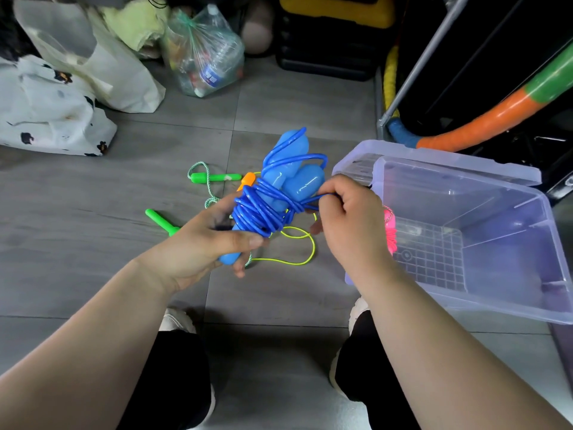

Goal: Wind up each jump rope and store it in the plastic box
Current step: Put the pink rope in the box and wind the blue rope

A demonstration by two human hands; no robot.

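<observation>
Legs (173,383) in black trousers fill the lower frame above the grey tiled floor (77,218). The left hand (210,240) holds the blue jump rope (279,193) above the floor, fingers (240,268) clenched round the lower ends of its two handles. The cord is wound many times round both handles. The right hand (347,218) pinches the blue cord at the bundle's right side. Beyond, a green-handled jump rope (214,177) and a yellow cord (297,262) with an orange handle (248,179) lie loose on the floor. The clear plastic box (496,212) stands open at right; a coiled pink jump rope (390,226) shows at its left wall. Farther off stand a bag of bottles (204,54) and a striped hoop (496,113).
</observation>
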